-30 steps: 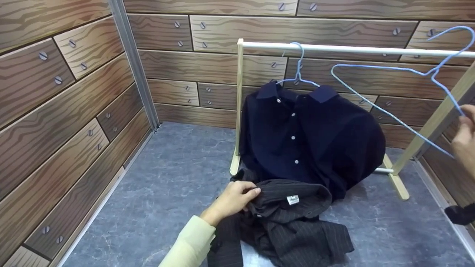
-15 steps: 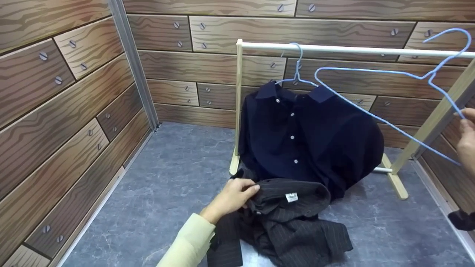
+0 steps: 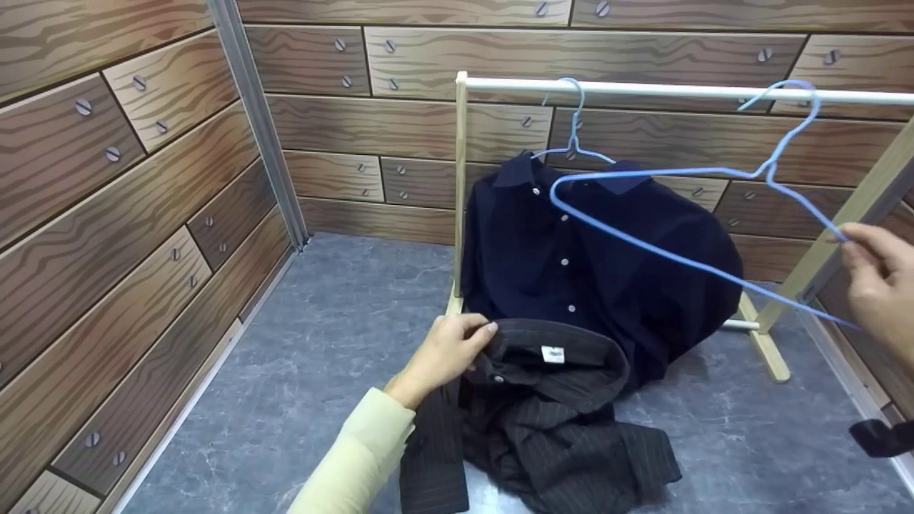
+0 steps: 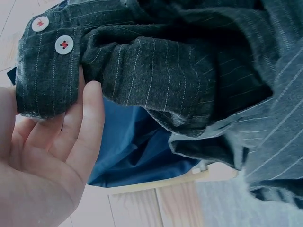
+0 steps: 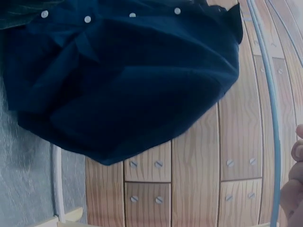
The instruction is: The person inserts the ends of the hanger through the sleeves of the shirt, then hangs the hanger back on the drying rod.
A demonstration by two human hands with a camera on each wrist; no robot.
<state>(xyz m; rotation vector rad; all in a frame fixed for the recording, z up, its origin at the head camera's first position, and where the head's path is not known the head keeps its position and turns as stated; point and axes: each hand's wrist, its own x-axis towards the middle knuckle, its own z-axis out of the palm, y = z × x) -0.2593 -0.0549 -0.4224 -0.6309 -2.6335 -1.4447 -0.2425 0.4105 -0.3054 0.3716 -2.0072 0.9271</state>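
In the head view my left hand pinches the collar edge of a dark pinstriped shirt and holds it up. A white label shows inside the open neck; the rest of the shirt lies crumpled below. White buttons on the shirt show beside my fingers in the left wrist view. At the right my right hand grips one shoulder end of a blue clothes hanger, tilted in front of the rack. Its free end overlaps a navy shirt, which hangs on another blue hanger.
A small clothes rack with a white rail and wooden posts stands on the grey floor. Wood-patterned walls rise at the left, back and right. A black object shows near the lower right edge.
My right hand has brought the hanger left and down, until its end overlaps the navy shirt. My left hand has raised the pinstriped shirt's collar slightly.
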